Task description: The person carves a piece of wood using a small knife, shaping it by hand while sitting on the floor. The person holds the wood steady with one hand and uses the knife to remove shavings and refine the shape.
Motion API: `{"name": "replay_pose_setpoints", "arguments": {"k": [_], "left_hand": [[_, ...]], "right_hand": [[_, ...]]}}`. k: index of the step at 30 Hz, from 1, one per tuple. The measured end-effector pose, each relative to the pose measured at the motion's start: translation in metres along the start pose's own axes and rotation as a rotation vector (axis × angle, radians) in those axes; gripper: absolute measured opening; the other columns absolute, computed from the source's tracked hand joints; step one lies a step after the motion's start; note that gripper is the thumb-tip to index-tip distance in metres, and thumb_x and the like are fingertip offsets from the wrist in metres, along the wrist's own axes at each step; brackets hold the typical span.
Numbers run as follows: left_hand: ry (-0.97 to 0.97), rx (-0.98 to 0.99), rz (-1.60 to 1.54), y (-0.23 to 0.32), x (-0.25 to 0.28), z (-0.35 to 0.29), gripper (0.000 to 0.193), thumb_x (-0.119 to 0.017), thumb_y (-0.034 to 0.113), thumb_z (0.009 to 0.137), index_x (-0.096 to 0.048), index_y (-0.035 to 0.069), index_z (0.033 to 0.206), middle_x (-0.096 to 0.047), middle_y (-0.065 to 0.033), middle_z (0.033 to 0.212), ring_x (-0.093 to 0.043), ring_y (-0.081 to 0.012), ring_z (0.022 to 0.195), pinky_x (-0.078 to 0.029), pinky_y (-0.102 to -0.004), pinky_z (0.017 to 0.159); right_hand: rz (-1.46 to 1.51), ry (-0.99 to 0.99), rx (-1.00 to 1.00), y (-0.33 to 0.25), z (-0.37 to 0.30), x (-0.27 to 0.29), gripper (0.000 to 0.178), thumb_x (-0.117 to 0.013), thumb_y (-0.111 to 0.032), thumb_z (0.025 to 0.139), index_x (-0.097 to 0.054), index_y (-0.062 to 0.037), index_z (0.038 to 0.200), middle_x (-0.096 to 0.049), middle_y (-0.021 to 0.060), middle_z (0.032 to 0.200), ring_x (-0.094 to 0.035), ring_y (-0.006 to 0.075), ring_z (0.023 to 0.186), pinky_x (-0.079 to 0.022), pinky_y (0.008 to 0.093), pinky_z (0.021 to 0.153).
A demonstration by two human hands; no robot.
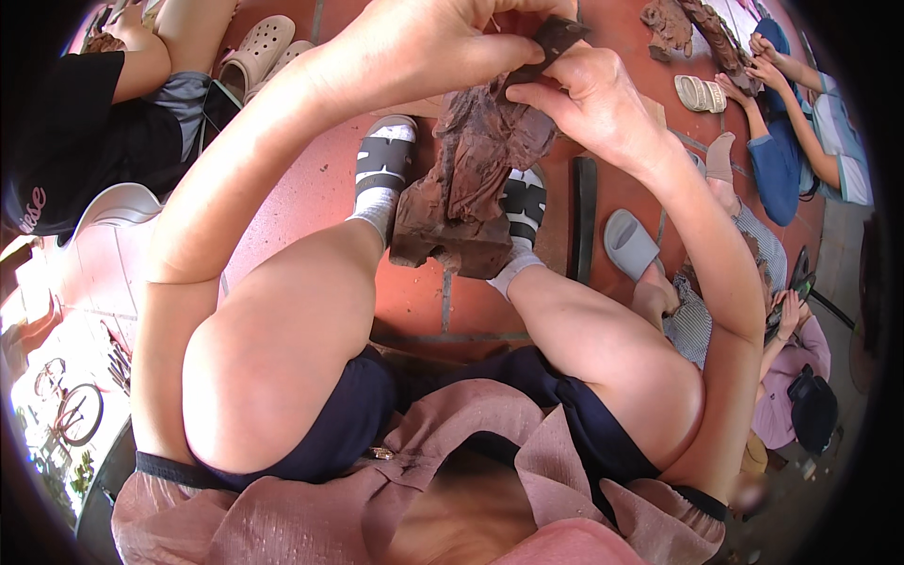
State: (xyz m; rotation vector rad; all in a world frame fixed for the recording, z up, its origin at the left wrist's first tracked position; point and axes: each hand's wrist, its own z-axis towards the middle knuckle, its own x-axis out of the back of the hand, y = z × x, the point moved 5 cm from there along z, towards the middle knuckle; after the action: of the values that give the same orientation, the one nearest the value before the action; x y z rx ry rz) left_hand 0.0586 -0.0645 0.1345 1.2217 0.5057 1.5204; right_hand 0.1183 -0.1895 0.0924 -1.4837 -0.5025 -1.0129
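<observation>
A reddish-brown carved wooden figure (471, 169) stands on its block base between my feet, its top hidden behind my hands. Across that top runs a dark strip (551, 47), which looks like folded sandpaper. My left hand (461, 47) is closed, its thumb pressing on the strip from the left. On the other side, my right hand (593, 89) has thumb and bent fingers closed on the strip's lower right end. Some of my left fingers are cut off by the upper edge of the view.
A long dark bar (583, 217) lies on the red tiles beside my right foot. Grey slippers (631, 240) and beige clogs (259, 52) are around me. Other people sit close on both sides; at the upper right, a person's hands touch another dark carving (716, 38).
</observation>
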Motion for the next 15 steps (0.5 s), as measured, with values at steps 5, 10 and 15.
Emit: {"name": "replay_pose_setpoints", "arguments": {"k": [5, 10, 15], "left_hand": [[-0.050, 0.174, -0.104, -0.011, -0.011, -0.006, 0.020, -0.059, -0.008, 0.075, -0.062, -0.001, 0.093, -0.062, -0.0084, 0.077, -0.057, -0.0107, 0.072, -0.047, -0.0268, 0.067], [-0.021, 0.088, 0.016, 0.011, -0.001, 0.004, 0.019, -0.060, -0.007, 0.075, -0.062, -0.002, 0.093, -0.060, -0.0068, 0.073, -0.056, -0.0104, 0.070, -0.046, -0.0261, 0.064], [0.011, 0.152, -0.130, -0.016, -0.008, -0.001, 0.017, -0.060, -0.008, 0.075, -0.062, -0.003, 0.092, -0.060, -0.0049, 0.074, -0.054, -0.0070, 0.072, -0.046, -0.0251, 0.065]], "right_hand": [[-0.013, 0.051, 0.153, -0.004, -0.001, -0.001, 0.017, -0.068, -0.013, 0.075, -0.067, 0.0001, 0.086, -0.065, 0.0161, 0.084, -0.063, 0.0327, 0.078, -0.049, 0.0381, 0.069], [0.083, -0.005, -0.003, -0.001, -0.005, -0.001, 0.018, -0.068, -0.013, 0.074, -0.067, -0.0001, 0.086, -0.064, 0.0176, 0.084, -0.063, 0.0337, 0.081, -0.050, 0.0391, 0.071], [0.020, -0.016, -0.035, 0.011, 0.001, -0.008, 0.019, -0.066, -0.015, 0.075, -0.066, 0.0009, 0.086, -0.064, 0.0155, 0.086, -0.062, 0.0337, 0.079, -0.049, 0.0401, 0.069]]}}
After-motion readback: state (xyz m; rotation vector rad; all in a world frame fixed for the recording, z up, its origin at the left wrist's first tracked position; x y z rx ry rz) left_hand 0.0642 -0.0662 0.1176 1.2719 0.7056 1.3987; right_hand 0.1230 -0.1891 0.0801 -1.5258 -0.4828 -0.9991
